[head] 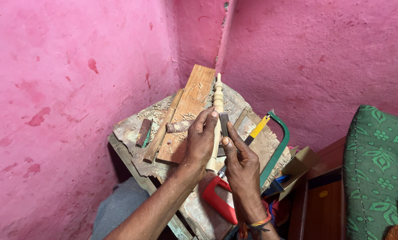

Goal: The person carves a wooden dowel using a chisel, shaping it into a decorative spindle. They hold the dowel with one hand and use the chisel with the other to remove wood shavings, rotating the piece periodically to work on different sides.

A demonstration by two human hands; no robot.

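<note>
A pale turned wooden spindle with a bulbed finial (217,111) was clamped lengthwise by the left hand (202,141) at the middle of the worn wooden workbench (128,133). A flat grey sanding block (224,125) was pinched closed in the right hand (241,162) against the spindle's side. Short, even strokes along the grain would be judged best. An open brown cardboard box (300,161), no label legible, was seen off the bench's right edge, beside a green-framed hacksaw with a red handle (276,149).

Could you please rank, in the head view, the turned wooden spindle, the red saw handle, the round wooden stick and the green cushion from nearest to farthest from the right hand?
From the right hand:
1. Turned wooden spindle, touching, at its left.
2. Red saw handle, just below-left.
3. Round wooden stick, far left.
4. Green cushion, far right; close to the stick's rank.
</note>
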